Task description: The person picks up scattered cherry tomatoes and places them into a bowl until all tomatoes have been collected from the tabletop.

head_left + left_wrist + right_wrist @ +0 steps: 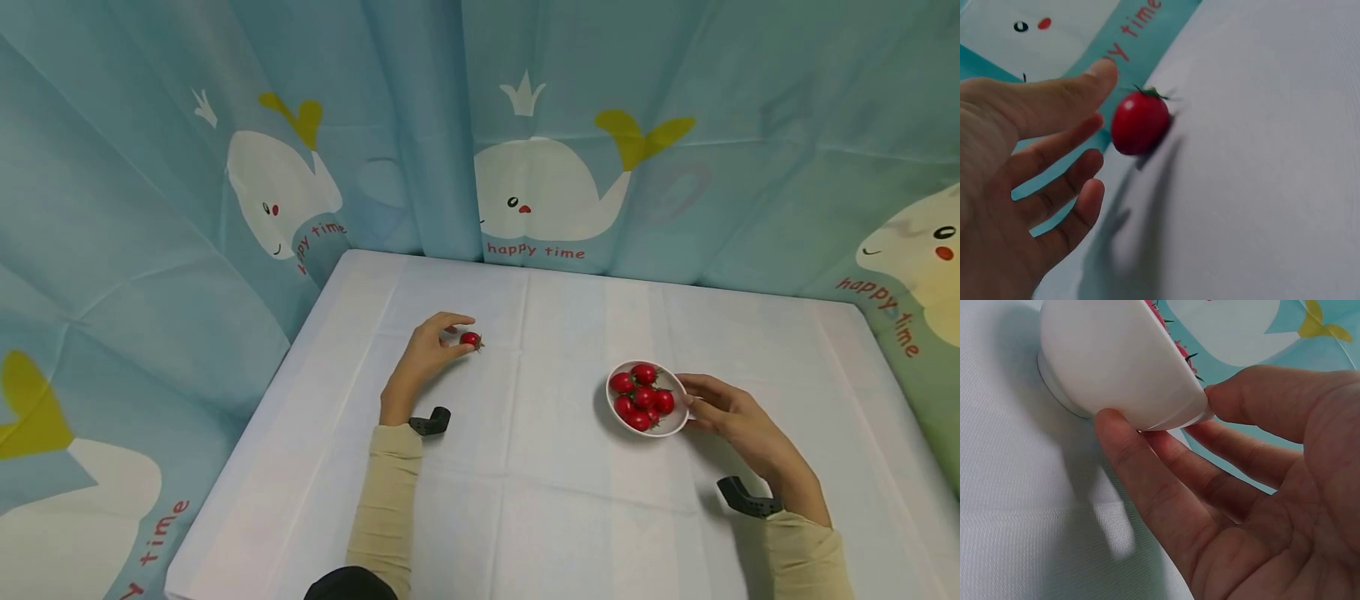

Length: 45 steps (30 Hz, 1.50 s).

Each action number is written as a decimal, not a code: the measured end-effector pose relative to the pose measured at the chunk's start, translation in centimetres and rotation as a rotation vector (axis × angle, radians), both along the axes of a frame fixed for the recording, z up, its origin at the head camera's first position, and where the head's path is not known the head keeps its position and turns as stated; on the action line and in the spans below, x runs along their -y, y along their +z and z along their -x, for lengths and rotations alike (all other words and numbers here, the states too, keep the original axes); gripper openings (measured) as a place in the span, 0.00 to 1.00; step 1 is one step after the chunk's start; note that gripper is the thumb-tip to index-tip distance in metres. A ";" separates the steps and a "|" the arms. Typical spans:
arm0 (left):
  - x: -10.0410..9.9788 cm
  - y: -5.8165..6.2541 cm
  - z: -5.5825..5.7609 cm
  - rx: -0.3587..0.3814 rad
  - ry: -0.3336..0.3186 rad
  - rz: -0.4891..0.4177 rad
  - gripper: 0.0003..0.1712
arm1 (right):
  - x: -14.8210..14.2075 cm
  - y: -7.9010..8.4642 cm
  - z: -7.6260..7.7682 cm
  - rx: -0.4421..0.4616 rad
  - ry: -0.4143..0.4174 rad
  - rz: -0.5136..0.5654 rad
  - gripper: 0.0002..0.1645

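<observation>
A single red cherry tomato (470, 339) with a green stem sits on the white tablecloth, left of centre. My left hand (427, 354) reaches round it from the left, thumb and fingers spread. In the left wrist view a gap shows between the thumb tip and the tomato. On the right stands a small white bowl (1110, 369) of several cherry tomatoes (643, 397). My right hand (738, 425) holds this bowl by its right side, with the thumb (1241, 394) at the rim and fingers (1141, 462) against the outer wall below.
White cloth (562, 500) with fold creases covers the table. Behind and to the left hangs a blue curtain (420, 83) with printed whales, meeting the table's far edge. A black rounded object (351, 585) shows at the bottom edge, beside the left sleeve.
</observation>
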<state>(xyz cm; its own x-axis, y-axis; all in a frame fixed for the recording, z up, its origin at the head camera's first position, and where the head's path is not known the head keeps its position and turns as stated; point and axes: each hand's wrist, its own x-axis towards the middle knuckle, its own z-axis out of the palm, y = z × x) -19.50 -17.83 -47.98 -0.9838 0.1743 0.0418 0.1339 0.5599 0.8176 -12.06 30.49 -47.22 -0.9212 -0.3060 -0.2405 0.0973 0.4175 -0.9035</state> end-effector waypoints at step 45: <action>-2.8 -0.5 -0.3 -0.033 0.000 0.022 0.21 | 0.0 0.0 0.0 0.014 0.003 0.023 0.34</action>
